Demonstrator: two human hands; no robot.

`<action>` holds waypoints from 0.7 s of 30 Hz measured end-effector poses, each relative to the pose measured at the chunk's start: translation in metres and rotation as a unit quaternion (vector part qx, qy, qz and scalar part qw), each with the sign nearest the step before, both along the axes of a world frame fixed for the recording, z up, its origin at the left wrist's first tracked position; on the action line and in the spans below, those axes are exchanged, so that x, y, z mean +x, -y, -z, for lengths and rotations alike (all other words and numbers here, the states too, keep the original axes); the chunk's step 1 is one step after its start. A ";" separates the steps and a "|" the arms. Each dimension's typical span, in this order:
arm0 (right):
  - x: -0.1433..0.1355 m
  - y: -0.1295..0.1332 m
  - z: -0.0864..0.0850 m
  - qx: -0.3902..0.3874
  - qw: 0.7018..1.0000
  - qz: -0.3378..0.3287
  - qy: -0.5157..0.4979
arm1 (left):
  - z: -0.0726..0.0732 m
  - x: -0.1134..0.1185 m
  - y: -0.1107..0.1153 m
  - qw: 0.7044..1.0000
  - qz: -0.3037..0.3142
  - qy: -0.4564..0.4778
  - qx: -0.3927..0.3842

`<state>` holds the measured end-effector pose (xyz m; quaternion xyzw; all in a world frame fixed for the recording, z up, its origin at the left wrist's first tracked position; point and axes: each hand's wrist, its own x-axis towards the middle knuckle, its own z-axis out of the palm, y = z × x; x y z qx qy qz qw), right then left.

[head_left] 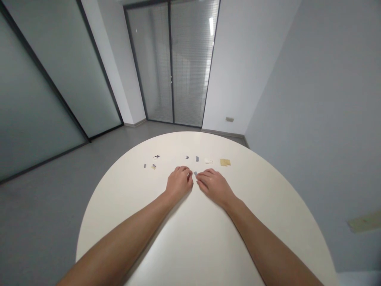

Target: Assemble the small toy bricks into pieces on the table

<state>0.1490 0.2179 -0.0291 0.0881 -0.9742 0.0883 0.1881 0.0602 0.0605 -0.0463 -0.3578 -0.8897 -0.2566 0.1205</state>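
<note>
Both hands rest near the middle of a round white table (190,238). Between them lies a small grey flat piece (195,173), touched by the fingertips of my right hand (214,186). My left hand (179,182) is just left of the piece, its fingers curled and thumb near the index finger; something very small may be between them, too small to name. Beyond my hands are a small grey part (197,158), a small dark metallic part (187,157), a white slip (208,161) and a tan piece (225,162).
At the table's far left are a small dark part (156,157), a small grey piece (145,165) and a grey and tan piece (154,166). Beyond the table stand a glass door with blinds (190,63) and pale walls.
</note>
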 end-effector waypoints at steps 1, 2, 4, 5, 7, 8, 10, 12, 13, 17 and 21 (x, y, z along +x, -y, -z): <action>-0.001 0.001 -0.001 0.008 1.000 0.005 0.004 | 0.000 0.000 0.001 1.000 0.003 0.002 -0.002; -0.001 0.003 -0.001 0.016 1.000 0.010 0.010 | -0.001 -0.001 0.001 1.000 0.005 0.005 0.000; -0.003 0.006 -0.003 0.032 0.999 0.022 0.021 | -0.001 -0.001 0.002 1.000 0.005 0.012 0.007; -0.005 0.007 -0.003 0.038 0.999 0.026 0.025 | -0.001 -0.001 0.002 1.000 0.003 0.015 0.011; -0.009 0.009 -0.005 0.049 0.998 0.031 0.031 | -0.001 -0.001 0.002 1.000 -0.001 0.018 0.015; -0.011 0.009 -0.005 0.054 0.997 0.032 0.034 | -0.001 0.000 0.002 1.000 -0.003 0.017 0.016; -0.016 0.010 -0.007 0.061 0.997 0.031 0.042 | -0.001 -0.001 0.002 1.000 -0.004 0.014 0.013; -0.022 0.011 -0.009 0.063 0.996 0.033 0.049 | -0.002 -0.001 0.002 1.000 -0.008 0.007 0.005; -0.025 0.011 -0.009 0.065 0.996 0.036 0.051 | -0.002 -0.001 0.002 1.000 -0.012 0.004 0.000; -0.037 0.012 -0.009 0.081 0.995 0.047 0.040 | -0.002 -0.002 0.002 1.000 -0.022 -0.001 -0.004; -0.049 0.011 -0.004 0.072 0.995 0.070 0.024 | 0.000 -0.003 0.001 1.000 -0.019 -0.005 0.001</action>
